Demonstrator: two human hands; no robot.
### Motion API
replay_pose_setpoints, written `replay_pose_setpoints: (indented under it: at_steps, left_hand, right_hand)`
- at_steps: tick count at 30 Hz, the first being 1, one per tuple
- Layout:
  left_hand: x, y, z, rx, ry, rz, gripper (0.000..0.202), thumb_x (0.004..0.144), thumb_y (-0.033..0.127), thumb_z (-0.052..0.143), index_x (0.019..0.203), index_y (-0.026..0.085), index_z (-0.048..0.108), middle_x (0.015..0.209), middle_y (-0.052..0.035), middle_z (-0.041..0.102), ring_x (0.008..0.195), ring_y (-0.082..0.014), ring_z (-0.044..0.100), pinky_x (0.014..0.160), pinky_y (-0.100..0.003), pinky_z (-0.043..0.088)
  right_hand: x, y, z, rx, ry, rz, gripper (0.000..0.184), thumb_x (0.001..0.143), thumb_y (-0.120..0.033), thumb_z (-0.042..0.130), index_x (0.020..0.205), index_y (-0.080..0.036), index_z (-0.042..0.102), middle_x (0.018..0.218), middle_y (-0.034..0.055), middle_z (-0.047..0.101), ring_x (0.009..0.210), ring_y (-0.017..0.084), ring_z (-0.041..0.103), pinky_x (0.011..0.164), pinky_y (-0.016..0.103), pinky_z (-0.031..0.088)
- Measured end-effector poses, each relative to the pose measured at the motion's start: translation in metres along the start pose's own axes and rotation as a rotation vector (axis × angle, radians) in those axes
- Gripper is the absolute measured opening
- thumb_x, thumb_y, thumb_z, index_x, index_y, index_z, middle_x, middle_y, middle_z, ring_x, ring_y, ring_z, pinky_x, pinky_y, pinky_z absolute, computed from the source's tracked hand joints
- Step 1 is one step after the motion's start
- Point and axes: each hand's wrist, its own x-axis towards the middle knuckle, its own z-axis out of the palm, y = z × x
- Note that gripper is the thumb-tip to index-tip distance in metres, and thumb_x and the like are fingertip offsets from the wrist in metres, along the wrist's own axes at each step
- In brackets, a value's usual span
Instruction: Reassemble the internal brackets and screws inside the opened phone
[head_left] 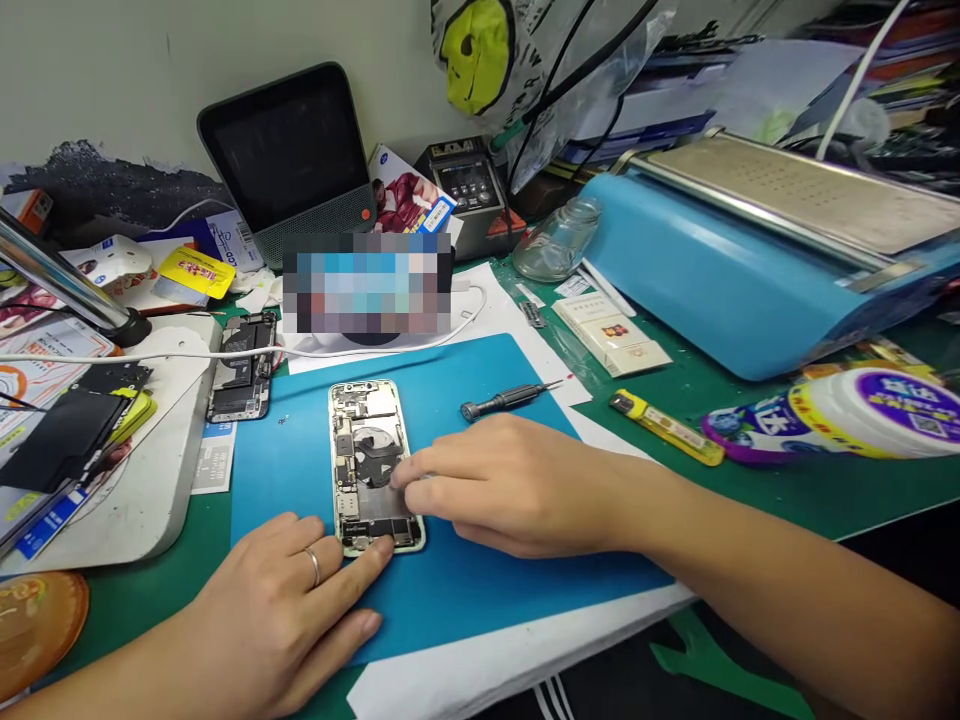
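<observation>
An opened phone (367, 440) with its insides bare lies on a blue work mat (465, 580). My left hand (285, 610) rests on the mat at the phone's near end, fingers loosely spread, index tip touching its bottom edge; a ring is on one finger. My right hand (510, 485) lies beside the phone, fingers pinched together at the right side of its inner parts. Whatever the fingertips hold is too small to make out. A small screwdriver (506, 400) lies on the mat just beyond my right hand.
A second opened phone (241, 368) lies left of the mat on a white board (150, 500). A blue machine (750, 250) fills the right rear. A glass jar (556, 238), a cigarette pack (615, 335), a yellow cutter (666, 428), a tape roll (862, 410) and a dark speaker-screen (292, 160) stand around.
</observation>
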Motion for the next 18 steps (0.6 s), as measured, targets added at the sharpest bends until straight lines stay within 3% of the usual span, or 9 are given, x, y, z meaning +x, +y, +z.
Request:
replay_pose_setpoints:
  at_steps: [4,12,18]
  left_hand:
    - [0.0011,-0.0003,0.0000,0.011,0.000,0.006,0.035,0.107,0.027,0.047,0.136,0.012,0.058,0.079,-0.0034,0.065,0.066,-0.0196,0.060,0.057,-0.036,0.048]
    - [0.0011,-0.0002,0.0004,0.002,0.024,0.010,0.034,0.107,0.026,0.048,0.135,0.012,0.060,0.078,-0.0031,0.064,0.067,-0.0190,0.058,0.059,-0.034,0.044]
    - [-0.0041,0.0022,0.0000,0.042,0.103,-0.059,0.046,0.104,0.021,0.050,0.149,0.012,0.046,0.087,-0.0057,0.063,0.072,-0.0196,0.055,0.064,-0.034,0.044]
  right_hand:
    - [-0.0016,0.0008,0.0002,-0.056,-0.034,0.042,0.027,0.102,-0.012,0.037,0.101,-0.019,0.063,0.095,0.0053,0.073,0.079,0.012,0.064,0.062,0.023,0.042]
    - [0.0012,0.0023,0.0003,-0.055,-0.108,0.046,0.026,0.106,-0.012,0.037,0.109,-0.018,0.062,0.101,0.0040,0.071,0.078,0.012,0.062,0.058,0.025,0.038]
    - [0.0030,0.0022,-0.0001,-0.033,-0.160,0.044,0.021,0.107,-0.013,0.040,0.109,-0.018,0.060,0.092,0.0005,0.067,0.074,0.012,0.059,0.059,0.026,0.037]
